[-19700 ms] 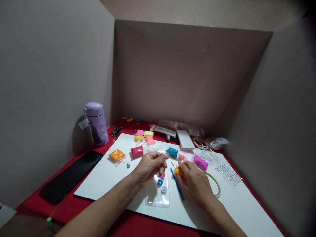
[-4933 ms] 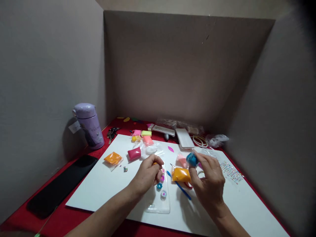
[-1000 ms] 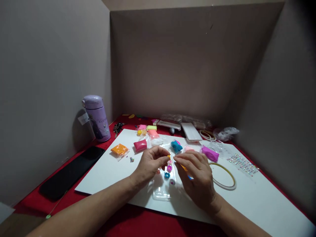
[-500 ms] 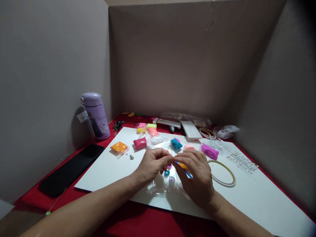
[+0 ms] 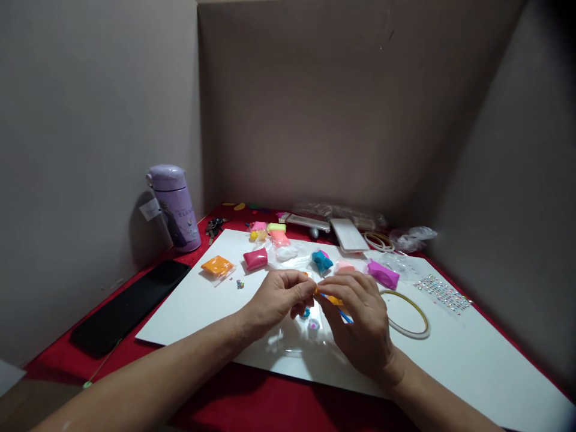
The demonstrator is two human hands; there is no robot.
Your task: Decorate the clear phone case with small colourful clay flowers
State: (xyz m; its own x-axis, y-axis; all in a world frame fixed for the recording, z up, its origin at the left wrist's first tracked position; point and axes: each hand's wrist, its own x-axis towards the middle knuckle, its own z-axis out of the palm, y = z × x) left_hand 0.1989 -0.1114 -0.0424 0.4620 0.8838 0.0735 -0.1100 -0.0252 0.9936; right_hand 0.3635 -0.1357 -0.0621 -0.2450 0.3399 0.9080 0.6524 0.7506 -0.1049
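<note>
The left hand and the right hand are both closed in a pinch, meeting on a small orange-yellow clay piece (its shape is mostly hidden), above the clear phone case. Pressed too hard, this probably soft piece may flatten; pinched too loosely, it may fall toward six o'clock, onto the pale flower ornament.

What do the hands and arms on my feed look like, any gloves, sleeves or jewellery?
Both the left hand and right hand are ungloved, with no rings visible. The left forearm and right forearm are bare where they show: no sleeve, watch, bracelet or cable. Fingernail details are too small to tell.
</note>
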